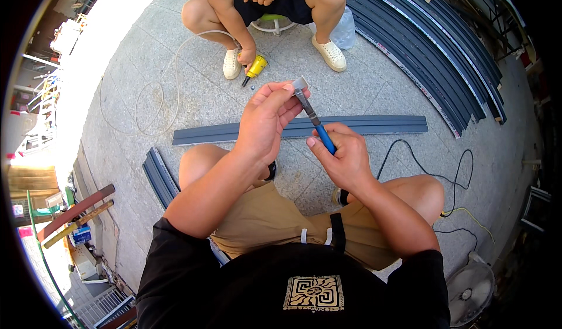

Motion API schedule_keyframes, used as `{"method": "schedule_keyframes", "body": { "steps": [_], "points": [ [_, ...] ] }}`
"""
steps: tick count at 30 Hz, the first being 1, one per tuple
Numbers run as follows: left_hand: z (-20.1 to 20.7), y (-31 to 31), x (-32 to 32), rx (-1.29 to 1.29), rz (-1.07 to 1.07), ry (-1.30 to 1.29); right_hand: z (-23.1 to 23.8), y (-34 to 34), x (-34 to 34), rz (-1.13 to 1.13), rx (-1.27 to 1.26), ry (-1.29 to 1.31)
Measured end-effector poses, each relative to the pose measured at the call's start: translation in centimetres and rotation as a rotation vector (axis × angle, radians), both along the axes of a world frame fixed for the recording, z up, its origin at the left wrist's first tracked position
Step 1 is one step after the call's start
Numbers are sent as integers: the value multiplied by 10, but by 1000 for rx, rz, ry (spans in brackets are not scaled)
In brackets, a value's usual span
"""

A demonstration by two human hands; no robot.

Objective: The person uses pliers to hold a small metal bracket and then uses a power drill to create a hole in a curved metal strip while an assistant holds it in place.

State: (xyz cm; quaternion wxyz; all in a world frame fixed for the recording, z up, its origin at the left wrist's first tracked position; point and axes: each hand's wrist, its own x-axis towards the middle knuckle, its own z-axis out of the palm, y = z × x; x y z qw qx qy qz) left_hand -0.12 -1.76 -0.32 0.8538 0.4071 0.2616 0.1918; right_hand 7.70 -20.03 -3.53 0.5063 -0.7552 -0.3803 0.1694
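My right hand (345, 156) is closed around the blue grip of a blue-handled tool (310, 111). Its shaft is dark metal and a pale grey, blocky head tops it; I cannot tell its exact kind. The thumb and fingers of my left hand (266, 115) close on that head, the other fingers curled behind it. Both hands are raised over my crossed legs. Beneath and beyond them, a dark grey grooved profile (216, 134) lies across the paving.
Opposite me a seated person's hand (247, 58) holds a yellow power tool (256, 67) near the ground; a thin hose (178, 89) loops leftward. Stacked grey profiles (421, 48) lie far right. A short profile (161, 177) is by my left knee, a black cable (453, 182) and fan (468, 294) right.
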Motion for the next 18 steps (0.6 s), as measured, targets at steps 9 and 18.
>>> {"method": "schedule_keyframes", "body": {
  "steps": [9, 18],
  "points": [
    [3, -6, -1, 112, 47, 58, -1, -2, -3, 23, 16, 76],
    [-3, -7, 1, 120, 8, 44, 1, -2, -2, -14, -36, 67]
  ]
}}
